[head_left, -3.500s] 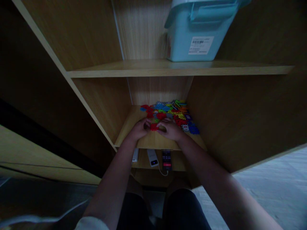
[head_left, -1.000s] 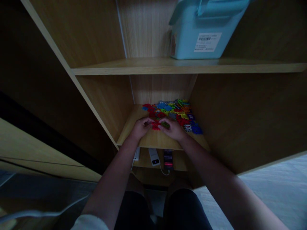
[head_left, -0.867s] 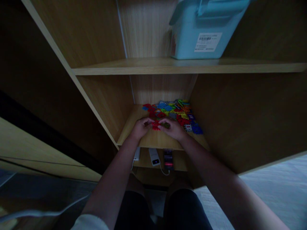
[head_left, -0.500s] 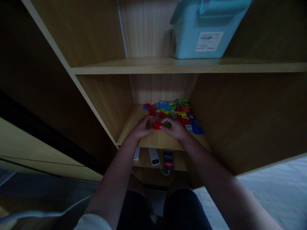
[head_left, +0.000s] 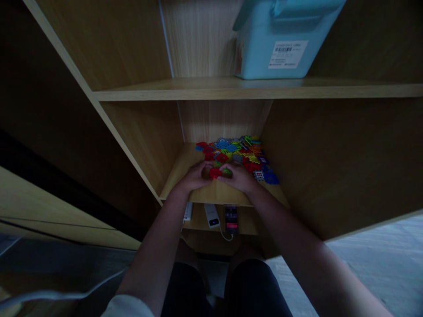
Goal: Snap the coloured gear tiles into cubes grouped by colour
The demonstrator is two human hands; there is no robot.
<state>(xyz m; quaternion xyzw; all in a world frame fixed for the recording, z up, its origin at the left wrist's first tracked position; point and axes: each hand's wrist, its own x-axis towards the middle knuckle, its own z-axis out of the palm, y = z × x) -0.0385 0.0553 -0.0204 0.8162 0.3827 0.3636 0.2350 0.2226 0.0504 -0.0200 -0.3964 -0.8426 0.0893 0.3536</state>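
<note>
Between my two hands is a red plastic building piece (head_left: 215,173), with a green piece (head_left: 226,171) partly showing beside it. My left hand (head_left: 197,175) curls its fingers and thumb onto the red piece's left side. From the right, my right hand (head_left: 238,176) pinches the same piece at its edge. Just behind my hands spreads a loose pile of flat interlocking plastic pieces (head_left: 233,148) in red, blue, yellow, green and grey. A white window-shaped piece (head_left: 259,175) and dark blue pieces (head_left: 271,177) lie right of my right hand.
A light blue lidded box (head_left: 274,48) stands on the upper shelf (head_left: 198,90). Below the working shelf (head_left: 178,176) lie a white power bank (head_left: 212,215) and a phone (head_left: 231,219), joined by a cable. Wooden side panels (head_left: 330,167) flank the compartment.
The red piece has turned slightly between my fingers, and both hands have closed in around it. The view has shifted a little; the pile looks the same.
</note>
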